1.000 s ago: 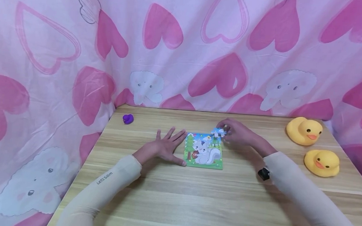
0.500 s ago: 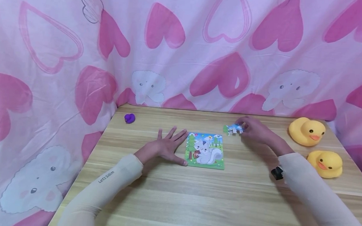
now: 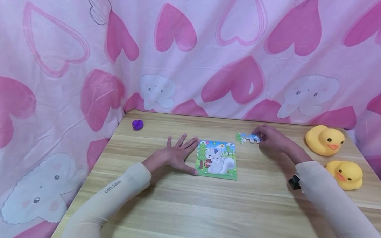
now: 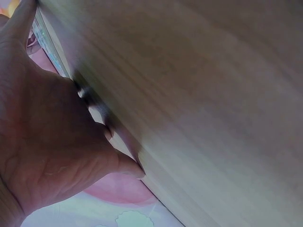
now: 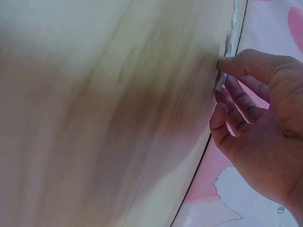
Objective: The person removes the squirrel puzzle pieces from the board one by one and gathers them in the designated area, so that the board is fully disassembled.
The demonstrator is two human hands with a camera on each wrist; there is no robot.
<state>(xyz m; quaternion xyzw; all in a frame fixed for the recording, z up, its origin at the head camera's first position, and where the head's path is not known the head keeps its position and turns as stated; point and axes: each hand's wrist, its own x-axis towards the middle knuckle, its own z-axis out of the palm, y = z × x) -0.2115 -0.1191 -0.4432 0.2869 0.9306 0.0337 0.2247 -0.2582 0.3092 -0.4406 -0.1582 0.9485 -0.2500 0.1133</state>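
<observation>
A square picture board (image 3: pixel 216 159) showing a grey squirrel with an acorn lies flat in the middle of the wooden table. My left hand (image 3: pixel 177 157) rests spread at its left side, thumb and fingertips at the board's edge. The left wrist view shows this hand (image 4: pixel 52 127) with its fingers reaching the tabletop. Behind the board and to its right lies a small joined group of jigsaw puzzle pieces (image 3: pixel 248 138) in blue, white and green. My right hand (image 3: pixel 274 138) pinches the right end of these pieces between thumb and fingers, low over the table.
Two yellow rubber ducks (image 3: pixel 324 140) stand at the table's right side, one in front of the other. A small purple duck (image 3: pixel 137 124) sits near the back left corner. A pink heart-patterned curtain (image 3: pixel 192 63) hangs behind the wooden table (image 3: pixel 187 210).
My right hand has carried the puzzle pieces from over the board's upper right corner to the table at the right. My left hand has stayed beside the board.
</observation>
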